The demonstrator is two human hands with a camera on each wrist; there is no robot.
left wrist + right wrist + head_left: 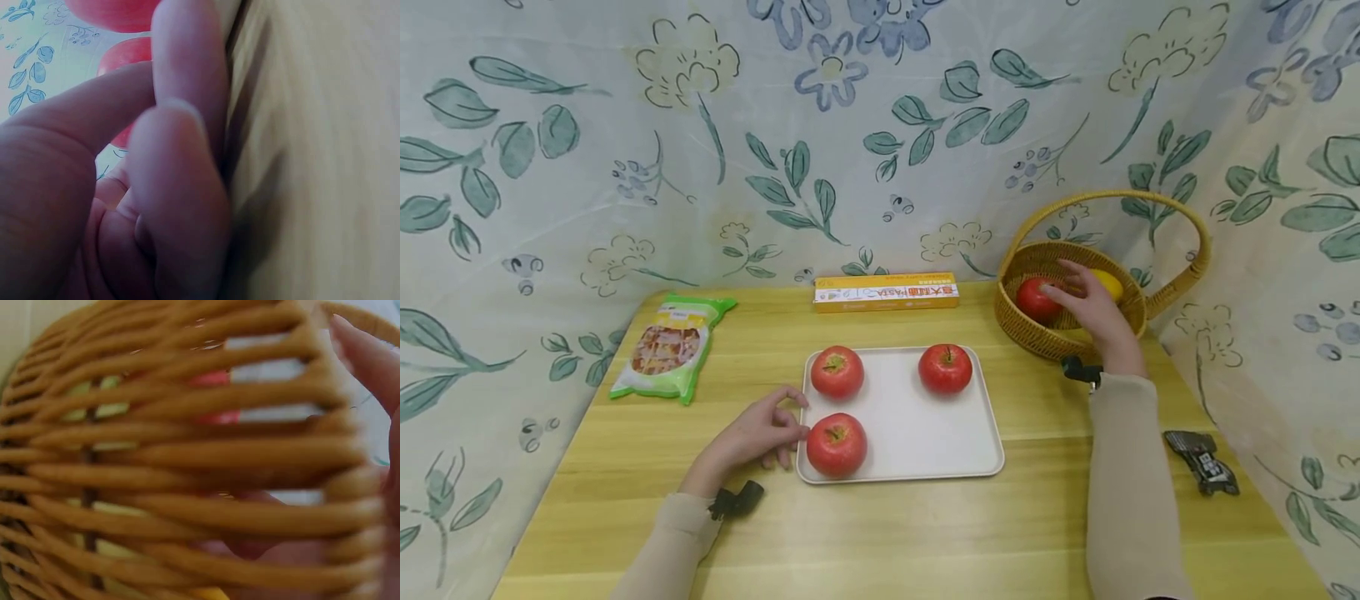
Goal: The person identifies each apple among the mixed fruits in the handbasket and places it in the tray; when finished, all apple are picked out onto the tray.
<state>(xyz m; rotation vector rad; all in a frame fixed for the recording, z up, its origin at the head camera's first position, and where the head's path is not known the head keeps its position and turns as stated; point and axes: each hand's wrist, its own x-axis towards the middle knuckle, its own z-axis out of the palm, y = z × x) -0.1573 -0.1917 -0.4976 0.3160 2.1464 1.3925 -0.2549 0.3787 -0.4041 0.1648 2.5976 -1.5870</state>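
At the left rim of a white tray (910,417), my left hand (763,429) has its fingers loosely bent, with the fingertips right at the edge. Beside them on the tray is a red apple (837,445); a second apple (837,372) lies behind it and a third apple (945,369) at the back right. My right hand (1097,308) reaches over a wicker basket (1030,333), thumb and fingers spread apart. Inside the basket, a red apple (1037,298) sits by the thumb, and a yellow fruit (1107,285) is partly hidden behind the hand. Basket weave (187,456) blocks much of the right wrist view.
A yellow pasta box (886,292) stands behind the tray, against the flowered cloth. To the left lies a green-edged food packet (667,348). A small black packet (1202,462) is right of my right sleeve. The basket's tall handle (1105,196) arches above my right hand.
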